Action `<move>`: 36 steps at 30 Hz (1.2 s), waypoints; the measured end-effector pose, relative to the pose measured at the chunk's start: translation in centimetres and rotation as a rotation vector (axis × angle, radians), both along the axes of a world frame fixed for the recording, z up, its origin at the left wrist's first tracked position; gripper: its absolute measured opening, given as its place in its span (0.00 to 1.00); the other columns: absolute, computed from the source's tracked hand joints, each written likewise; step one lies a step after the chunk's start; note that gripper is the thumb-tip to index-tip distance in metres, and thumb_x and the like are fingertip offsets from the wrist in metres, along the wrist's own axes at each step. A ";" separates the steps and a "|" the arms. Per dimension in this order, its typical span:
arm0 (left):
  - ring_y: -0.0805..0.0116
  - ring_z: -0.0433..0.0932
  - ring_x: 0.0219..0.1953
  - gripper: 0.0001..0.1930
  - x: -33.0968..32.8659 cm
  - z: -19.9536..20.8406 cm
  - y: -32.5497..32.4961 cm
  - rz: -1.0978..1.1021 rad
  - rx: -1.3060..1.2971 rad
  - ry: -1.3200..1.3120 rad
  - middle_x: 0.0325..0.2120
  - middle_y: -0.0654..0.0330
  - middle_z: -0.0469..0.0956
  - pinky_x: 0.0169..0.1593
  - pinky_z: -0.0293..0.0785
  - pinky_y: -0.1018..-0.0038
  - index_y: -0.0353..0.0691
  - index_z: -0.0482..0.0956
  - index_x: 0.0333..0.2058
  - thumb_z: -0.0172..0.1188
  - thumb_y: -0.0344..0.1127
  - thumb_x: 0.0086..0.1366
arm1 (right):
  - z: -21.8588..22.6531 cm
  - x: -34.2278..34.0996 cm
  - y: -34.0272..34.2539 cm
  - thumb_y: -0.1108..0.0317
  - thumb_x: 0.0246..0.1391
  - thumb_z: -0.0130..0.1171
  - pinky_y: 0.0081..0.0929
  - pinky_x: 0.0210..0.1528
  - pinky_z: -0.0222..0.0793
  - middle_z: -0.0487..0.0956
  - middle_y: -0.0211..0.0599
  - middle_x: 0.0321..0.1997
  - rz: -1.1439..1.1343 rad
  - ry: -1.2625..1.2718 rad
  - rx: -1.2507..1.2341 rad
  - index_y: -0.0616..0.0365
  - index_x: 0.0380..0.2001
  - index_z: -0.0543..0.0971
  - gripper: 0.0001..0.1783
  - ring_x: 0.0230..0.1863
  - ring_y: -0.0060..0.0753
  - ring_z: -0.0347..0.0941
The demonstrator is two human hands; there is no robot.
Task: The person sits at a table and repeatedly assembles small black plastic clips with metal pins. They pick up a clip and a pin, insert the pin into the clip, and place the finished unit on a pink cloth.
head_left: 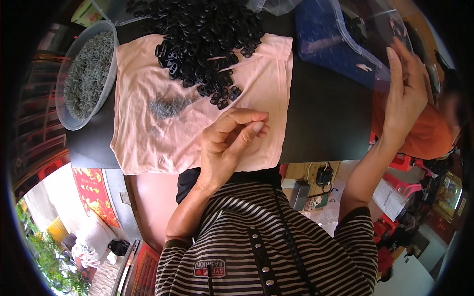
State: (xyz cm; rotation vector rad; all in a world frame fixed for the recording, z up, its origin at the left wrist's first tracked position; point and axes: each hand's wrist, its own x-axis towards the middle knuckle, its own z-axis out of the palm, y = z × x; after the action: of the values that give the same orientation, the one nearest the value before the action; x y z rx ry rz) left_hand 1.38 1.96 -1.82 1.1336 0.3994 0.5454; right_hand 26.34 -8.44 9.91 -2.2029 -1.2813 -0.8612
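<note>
My left hand (232, 138) is over the near part of a pink cloth (266, 93), thumb and fingertips pressed together. Anything between those fingertips is too small to make out. Just beyond it lies a heap of small black plastic parts (202, 44) with holes, resembling cord locks. A little pile of fine grey metal pieces, which look like small springs (168, 106), rests on the cloth to the left. My right hand (409, 93) is raised at the far right beside a blue bin (321, 44), fingers stretched out, with nothing visible in them.
A clear plastic tub (114, 59) full of the same grey pieces stands at the left on the dark table (326, 113). Clear plastic (382, 24) rises at the bin's right side. Someone in orange (427, 135) is close by on the right.
</note>
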 end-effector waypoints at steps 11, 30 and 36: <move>0.74 0.76 0.36 0.09 0.1 0.4 0.3 -0.017 -0.065 0.036 0.36 0.58 0.75 0.40 0.74 0.80 0.29 0.76 0.42 0.53 0.24 0.63 | -7.1 -8.5 7.5 0.69 0.47 0.61 0.29 0.30 0.69 0.76 0.36 0.28 0.537 0.611 -0.155 0.58 0.30 0.77 0.07 0.29 0.40 0.74; 0.72 0.76 0.34 0.12 -0.6 0.9 0.8 0.088 -0.470 -0.136 0.34 0.56 0.76 0.41 0.73 0.78 0.29 0.72 0.43 0.51 0.32 0.66 | -6.3 -10.8 7.0 0.77 0.43 0.63 0.18 0.22 0.65 0.79 0.29 0.30 0.620 0.921 -0.109 0.57 0.29 0.79 0.07 0.25 0.17 0.72; 0.75 0.76 0.31 0.10 -2.5 1.2 0.2 0.103 -0.514 -0.152 0.30 0.59 0.77 0.40 0.73 0.79 0.33 0.73 0.39 0.53 0.34 0.66 | -6.5 -12.9 4.9 0.79 0.42 0.63 0.14 0.20 0.65 0.78 0.28 0.34 0.779 0.804 -0.084 0.57 0.30 0.79 0.09 0.27 0.20 0.73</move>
State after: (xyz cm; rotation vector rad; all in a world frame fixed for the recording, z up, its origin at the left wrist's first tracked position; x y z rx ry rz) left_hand -1.14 2.18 -0.57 0.5761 0.4359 0.5729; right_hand 13.45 -3.54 3.36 -1.5627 -1.5205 0.3488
